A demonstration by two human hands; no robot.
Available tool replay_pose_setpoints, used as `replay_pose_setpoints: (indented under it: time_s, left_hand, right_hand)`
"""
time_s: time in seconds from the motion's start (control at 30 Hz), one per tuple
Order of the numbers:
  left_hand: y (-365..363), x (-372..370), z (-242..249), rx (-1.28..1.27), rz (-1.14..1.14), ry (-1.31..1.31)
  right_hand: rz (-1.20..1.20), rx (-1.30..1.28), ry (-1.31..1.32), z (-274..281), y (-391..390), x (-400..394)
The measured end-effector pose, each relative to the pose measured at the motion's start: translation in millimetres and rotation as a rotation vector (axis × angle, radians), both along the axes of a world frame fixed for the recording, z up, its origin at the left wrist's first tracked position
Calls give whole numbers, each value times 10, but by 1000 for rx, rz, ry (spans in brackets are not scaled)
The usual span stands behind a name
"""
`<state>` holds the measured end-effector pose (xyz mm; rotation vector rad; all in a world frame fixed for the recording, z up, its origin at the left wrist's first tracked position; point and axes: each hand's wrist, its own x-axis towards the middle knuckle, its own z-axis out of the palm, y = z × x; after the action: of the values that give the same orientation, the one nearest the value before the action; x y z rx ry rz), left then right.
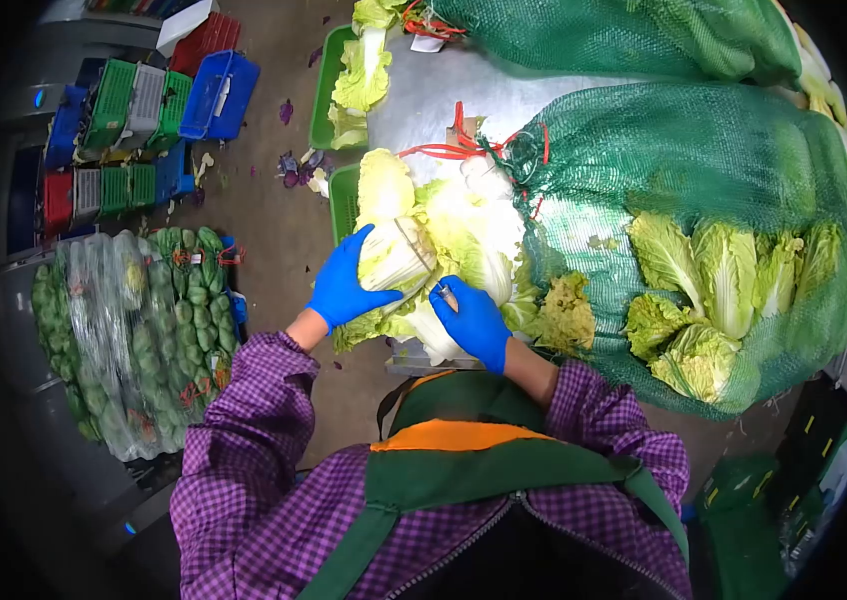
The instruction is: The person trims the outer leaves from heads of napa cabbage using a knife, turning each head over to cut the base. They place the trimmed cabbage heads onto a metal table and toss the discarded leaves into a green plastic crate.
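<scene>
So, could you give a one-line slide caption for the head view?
Blue-gloved left hand steadies a pale napa cabbage; right hand holds a small knife beside green mesh sacks.

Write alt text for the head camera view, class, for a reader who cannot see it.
Two blue-gloved hands, left hand and right hand, hold a napa cabbage on a metal table. A green mesh sack of cabbages lies to the right, coloured crates on the floor at left.

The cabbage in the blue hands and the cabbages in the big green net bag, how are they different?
The cabbage in the hands lies bare on the metal table; the bagged cabbages sit behind green mesh. The left hand grips the held one, with the right hand beside it holding a small tool; nobody touches the bagged ones. The held one looks paler, the bagged ones greener. All are leafy napa cabbages.
</scene>
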<state>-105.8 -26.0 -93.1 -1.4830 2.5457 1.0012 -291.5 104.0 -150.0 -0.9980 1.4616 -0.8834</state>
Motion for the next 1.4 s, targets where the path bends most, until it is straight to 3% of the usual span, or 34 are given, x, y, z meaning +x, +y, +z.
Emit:
replay_pose_setpoints:
  time_s: [0.27,0.43,0.57,0.63,0.7,0.77,0.8,0.87,0.9,0.97,1.0,1.07,1.1,1.17,1.2,1.23,1.3,1.4]
  left_hand:
    - [-4,-26,-46,-64,6,-32]
    - [59,7,-113,-132,-15,-19]
    - [94,65,-107,-113,64,25]
    - [27,262,-143,77,154,287]
    - [5,446,-134,122,195,343]
    - [89,580,-73,139,298,432]
    - [133,599,5,128,302,437]
    - [247,566,163,55,317,570]
    - [288,495,258,49,325,584]
    - [363,335,456,18,342,704]
    - [393,243,519,10,349,713]
    - [418,53,583,21,243,911]
    - [386,17,597,20,242,926]
    - [352,-35,590,197,185,984]
    - [386,-72,508,80,190,752]
    - [427,-70,332,93,264,653]
    - [465,19,263,-154,111,512]
    - [625,159,254,-91,154,626]
  right_hand:
    - [96,53,102,-202,-214,-5]
    - [301,273,212,-393,-594,-6]
    - [238,320,229,-310,-590,21]
    - [250,274,218,-474,-466,10]
    - [270,224,211,-488,-380,-66]
    - [163,502,-251,-327,-317,-161]
    - [170,492,-246,-206,-300,-177]
    - [57,372,-633,77,-276,-241]
    - [67,371,-619,265,-316,-245]
    - [-71,232,-943,660,-440,-180]
    - [-61,230,-933,832,-495,-200]
    - [34,77,-537,1069,-601,-257]
    - [33,75,-522,1009,-624,-262]
    - [147,-407,-107,807,-614,-259]
    - [226,-285,-74,839,-567,-257]
    - [259,-380,107,543,-500,-191]
    - [197,-402,-154,455,-379,-159]
    - [109,-298,-134,284,-222,-210]
